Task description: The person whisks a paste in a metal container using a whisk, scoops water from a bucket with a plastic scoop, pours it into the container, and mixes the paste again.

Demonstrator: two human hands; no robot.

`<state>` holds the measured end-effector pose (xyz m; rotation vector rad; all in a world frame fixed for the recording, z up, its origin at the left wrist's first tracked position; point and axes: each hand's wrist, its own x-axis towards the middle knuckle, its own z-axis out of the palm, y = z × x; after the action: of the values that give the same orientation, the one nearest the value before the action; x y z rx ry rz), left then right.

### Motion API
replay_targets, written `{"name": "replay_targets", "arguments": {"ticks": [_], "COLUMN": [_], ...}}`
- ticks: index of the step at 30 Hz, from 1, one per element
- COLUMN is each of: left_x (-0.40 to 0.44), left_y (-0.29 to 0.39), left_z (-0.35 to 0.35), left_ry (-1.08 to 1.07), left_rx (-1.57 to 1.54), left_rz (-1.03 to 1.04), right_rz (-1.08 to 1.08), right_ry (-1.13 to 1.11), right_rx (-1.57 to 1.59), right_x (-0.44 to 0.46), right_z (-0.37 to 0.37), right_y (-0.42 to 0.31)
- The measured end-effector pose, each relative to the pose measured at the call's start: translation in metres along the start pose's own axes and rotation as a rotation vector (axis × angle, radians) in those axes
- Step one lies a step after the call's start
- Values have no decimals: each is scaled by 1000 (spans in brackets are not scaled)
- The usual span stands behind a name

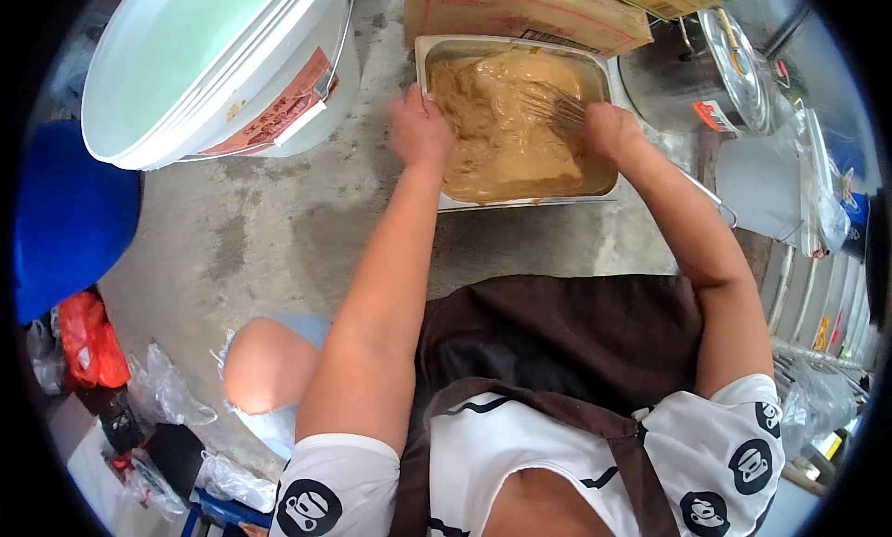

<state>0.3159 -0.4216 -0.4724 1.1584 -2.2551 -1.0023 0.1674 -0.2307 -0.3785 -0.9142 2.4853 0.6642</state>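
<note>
A rectangular metal pan (520,203) on the concrete floor holds a thick, lumpy light-brown mixture (511,119). My left hand (421,126) is closed on the pan's left rim, slightly blurred. At the pan's right side, my right hand (610,131) is wrapped round a wire whisk (555,107), whose wires lie in the mixture. The whisk's handle comes out below the right hand, with a wire loop at its end.
A large white bucket (325,119) stands at the upper left, beside a blue container (74,212). Cardboard boxes (530,17) are behind the pan. A lidded metal pot (664,91) and a whitish container (762,179) stand at the right. Plastic bags (91,337) lie lower left.
</note>
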Motion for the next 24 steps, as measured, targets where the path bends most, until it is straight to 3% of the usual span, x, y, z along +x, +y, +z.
{"name": "replay_targets", "arguments": {"ticks": [5, 11, 14, 16, 24], "left_x": [2, 2, 4, 5, -3], "left_y": [-8, -4, -12, -9, 4], "left_z": [11, 5, 14, 8, -7], "left_ry": [55, -37, 88, -47, -44], "left_rx": [-58, -53, -79, -126, -31], "left_rz": [40, -2, 65, -18, -2], "right_rz": [-55, -167, -195, -219, -177], "right_ry": [-6, 4, -31, -58, -116], "right_rx": [99, 111, 93, 97, 122], "right_x": [1, 4, -5, -17, -56], "right_z": [-17, -19, -11, -8, 14], "right_y": [-32, -63, -71, -69, -55]}}
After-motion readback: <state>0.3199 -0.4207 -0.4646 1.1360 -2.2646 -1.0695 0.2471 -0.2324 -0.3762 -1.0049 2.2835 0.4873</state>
